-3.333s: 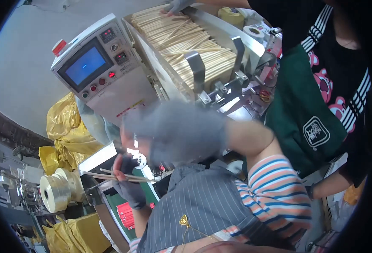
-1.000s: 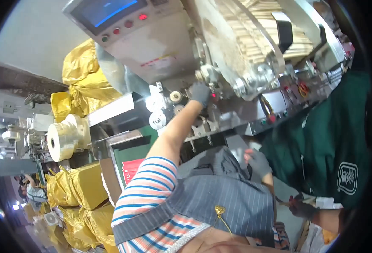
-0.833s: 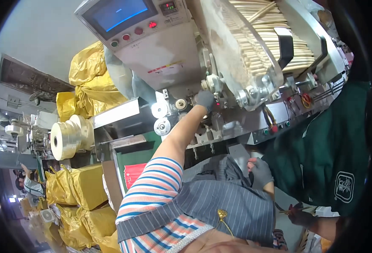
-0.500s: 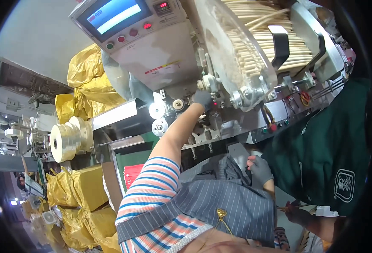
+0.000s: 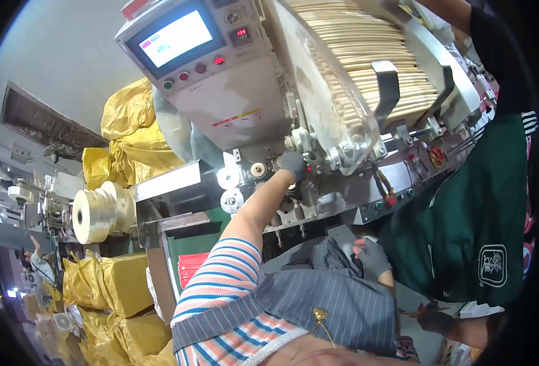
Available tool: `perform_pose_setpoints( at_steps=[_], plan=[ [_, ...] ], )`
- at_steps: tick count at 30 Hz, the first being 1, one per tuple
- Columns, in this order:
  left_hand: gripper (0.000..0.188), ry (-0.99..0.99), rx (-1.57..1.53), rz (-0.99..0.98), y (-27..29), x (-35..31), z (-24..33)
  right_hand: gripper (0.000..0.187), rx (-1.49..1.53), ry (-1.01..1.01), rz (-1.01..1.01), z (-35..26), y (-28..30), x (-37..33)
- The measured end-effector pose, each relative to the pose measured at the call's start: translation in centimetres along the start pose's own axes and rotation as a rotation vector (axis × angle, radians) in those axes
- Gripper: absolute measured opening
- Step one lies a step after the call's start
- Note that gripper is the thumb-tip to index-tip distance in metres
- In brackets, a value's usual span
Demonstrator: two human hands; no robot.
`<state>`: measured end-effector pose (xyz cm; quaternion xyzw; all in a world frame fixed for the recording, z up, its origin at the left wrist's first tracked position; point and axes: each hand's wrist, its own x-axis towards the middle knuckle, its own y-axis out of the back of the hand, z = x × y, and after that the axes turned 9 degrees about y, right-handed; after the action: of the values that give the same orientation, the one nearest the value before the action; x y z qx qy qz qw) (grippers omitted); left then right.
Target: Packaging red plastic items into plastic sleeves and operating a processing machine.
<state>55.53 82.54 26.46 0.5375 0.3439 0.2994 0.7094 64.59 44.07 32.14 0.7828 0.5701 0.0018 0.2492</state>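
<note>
My left arm, in a striped sleeve, stretches into the machine's front. My left hand (image 5: 292, 165), in a grey glove, lies among the metal rollers and fittings below the control box; its fingers are hidden behind the glove's back. Beside it are a brass-coloured roller (image 5: 258, 170) and a white disc (image 5: 231, 200). My right hand (image 5: 374, 258), in a grey glove with bare fingertips, hovers by my striped apron (image 5: 324, 305) with its fingers curled together. Whatever those fingers hold, if anything, cannot be made out.
A hopper of pale wooden sticks (image 5: 373, 55) stands at upper right, the control screen (image 5: 178, 38) at upper left. Film rolls (image 5: 92, 213) and yellow wrapped bundles (image 5: 120, 277) are on the left. A co-worker in a green apron (image 5: 459, 226) stands close right, a gloved hand (image 5: 437, 321) low.
The view has shifted slightly, and the screen shows a different display. A co-worker's arm now appears at the upper right. My hands stay about where they were.
</note>
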Motion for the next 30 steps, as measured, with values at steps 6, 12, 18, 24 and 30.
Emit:
perform_pose_setpoints(
  at_steps=[6,12,18,24,30],
  plan=[
    [0.015,-0.146,0.065,0.032,0.3,-1.0,-0.1,0.034,-0.001,-0.088,0.04,-0.5,-0.2,-0.7],
    [0.014,-0.279,0.145,0.25,-1.6,0.3,-2.5,0.03,-0.163,0.101,0.068,0.1,-0.7,-0.1],
    [0.017,-0.312,0.184,0.119,2.4,-0.3,-2.1,0.035,-0.059,0.071,0.057,-1.6,-0.3,0.0],
    [0.021,-0.196,0.153,0.086,1.2,0.5,-1.6,0.036,-0.058,0.005,0.051,-0.7,-1.3,-0.6],
    [0.03,-0.325,0.253,0.016,2.4,-0.3,0.4,0.035,-0.088,-0.08,0.063,-0.8,-1.0,-2.1]
  ],
)
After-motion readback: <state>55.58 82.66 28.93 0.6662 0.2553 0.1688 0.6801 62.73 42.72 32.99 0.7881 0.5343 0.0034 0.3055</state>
